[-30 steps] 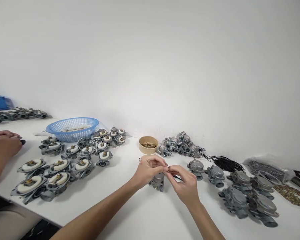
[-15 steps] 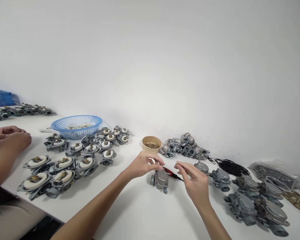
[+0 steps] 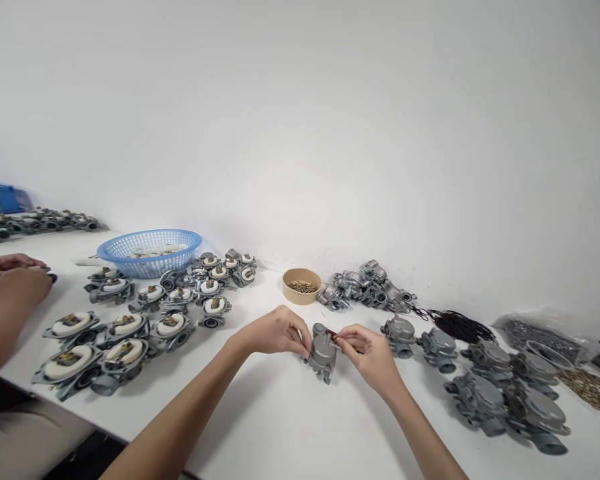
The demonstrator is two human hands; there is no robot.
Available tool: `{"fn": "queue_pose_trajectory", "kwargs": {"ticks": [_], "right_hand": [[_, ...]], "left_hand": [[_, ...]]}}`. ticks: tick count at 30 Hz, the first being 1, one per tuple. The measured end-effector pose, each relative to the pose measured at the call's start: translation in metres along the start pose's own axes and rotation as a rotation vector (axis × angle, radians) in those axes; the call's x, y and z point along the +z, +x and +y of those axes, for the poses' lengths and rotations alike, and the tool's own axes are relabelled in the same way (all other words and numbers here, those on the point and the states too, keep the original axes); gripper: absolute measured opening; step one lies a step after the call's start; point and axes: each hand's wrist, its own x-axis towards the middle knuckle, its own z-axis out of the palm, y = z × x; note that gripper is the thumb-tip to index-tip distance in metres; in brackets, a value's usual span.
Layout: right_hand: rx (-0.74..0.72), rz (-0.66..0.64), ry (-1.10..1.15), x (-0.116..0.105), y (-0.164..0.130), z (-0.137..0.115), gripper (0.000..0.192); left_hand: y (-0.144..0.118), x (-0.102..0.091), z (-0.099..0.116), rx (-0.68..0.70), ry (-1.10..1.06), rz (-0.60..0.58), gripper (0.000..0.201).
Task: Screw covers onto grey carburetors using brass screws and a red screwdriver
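Observation:
A grey metal carburetor (image 3: 324,351) stands on the white table between my hands, its bowl cover facing up. My left hand (image 3: 283,333) is closed in a pinch at the carburetor's left edge, and its fingertips hide whatever is between them. On the opposite side, my right hand (image 3: 366,352) pinches close against the carburetor's right edge; anything in those fingertips is too small to make out. Behind the carburetor, a bit of a red tool handle (image 3: 332,333) shows, mostly covered by my right hand.
A paper bowl of small brass-coloured parts (image 3: 302,287) stands behind my hands. Carburetors with white floats (image 3: 125,325) fill the left, beside a blue basket (image 3: 150,253). More carburetors (image 3: 480,400), black rings (image 3: 460,325) and screws (image 3: 587,390) lie right. A co-worker's hands (image 3: 20,283) are far left.
Both hands have come down from above the carburetor to its two sides. The red handle behind it is now more hidden. The co-worker's hands have shifted slightly, and a small dark item shows there.

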Motion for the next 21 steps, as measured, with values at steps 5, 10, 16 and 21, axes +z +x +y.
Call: {"fn": "queue_pose_trajectory", "kwargs": {"ticks": [5, 10, 16, 21], "right_hand": [[-0.063, -0.052, -0.101, -0.009, -0.001, -0.009, 0.032], [-0.080, -0.102, -0.169, -0.011, -0.003, -0.019, 0.024], [-0.094, -0.137, -0.199, -0.012, -0.003, -0.020, 0.021], [-0.113, -0.138, -0.211, -0.010, -0.003, -0.020, 0.020]], "left_hand": [[0.001, 0.000, -0.002, 0.013, 0.033, 0.040, 0.011], [0.002, 0.001, -0.002, 0.077, 0.085, 0.070, 0.012], [0.002, 0.002, -0.002, 0.111, 0.184, 0.073, 0.005], [0.003, 0.005, -0.004, 0.151, 0.263, 0.088, 0.005]]}}
